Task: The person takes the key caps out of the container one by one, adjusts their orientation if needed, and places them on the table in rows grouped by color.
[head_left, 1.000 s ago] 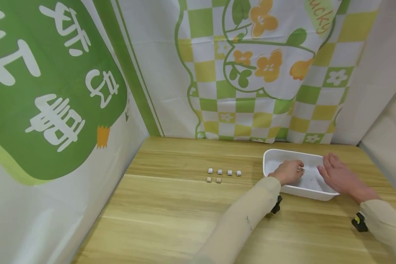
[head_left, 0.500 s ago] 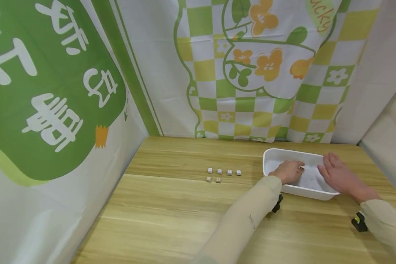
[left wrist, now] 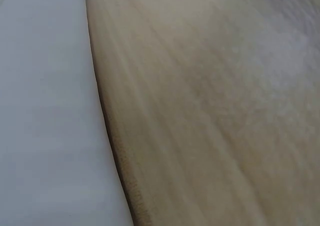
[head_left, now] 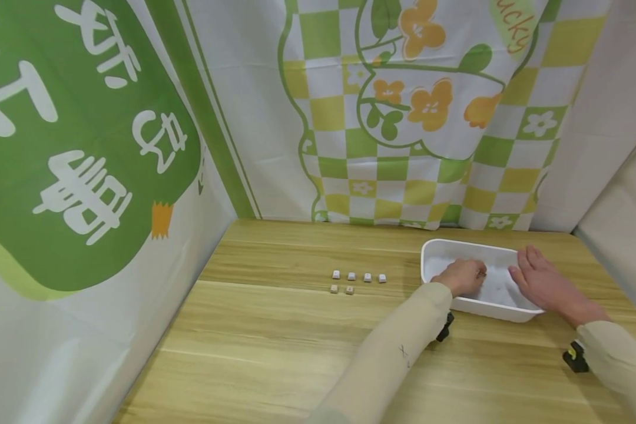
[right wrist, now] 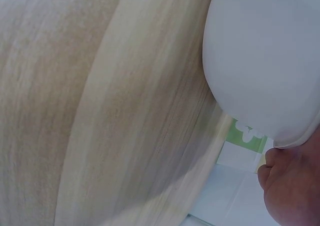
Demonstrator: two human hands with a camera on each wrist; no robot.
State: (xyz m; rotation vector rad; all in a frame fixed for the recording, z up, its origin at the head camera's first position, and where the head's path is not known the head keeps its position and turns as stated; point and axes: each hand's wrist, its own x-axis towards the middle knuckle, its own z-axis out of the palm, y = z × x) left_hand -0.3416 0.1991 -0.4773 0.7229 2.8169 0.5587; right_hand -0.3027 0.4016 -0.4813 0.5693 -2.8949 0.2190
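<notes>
My left hand [head_left: 462,277] reaches into a white plastic tray [head_left: 490,310] and pinches a small brownish keycap [head_left: 483,274], mostly covered by the fingertips. My right hand [head_left: 543,281] rests over the tray's right end, fingers straight at the rim and thumb over the inside. In the right wrist view, part of that hand [right wrist: 292,186] shows against the tray's edge. Left of the tray, white keycaps [head_left: 352,276] stand in a row, with two beige keycaps [head_left: 334,289] lined up in front of them. The left wrist view has only the tray wall [left wrist: 50,116] and tabletop.
The wood-grain table [head_left: 275,347] carries everything. A checked floral cloth [head_left: 403,171] hangs behind its far edge, and a green and white cloth [head_left: 85,194] hangs at the left. Dark wrist cameras [head_left: 576,357] sit at both cuffs.
The keycap at my left fingertips has turned and is now more hidden behind the fingers. My right hand, the tray and the rows of keycaps stay in place.
</notes>
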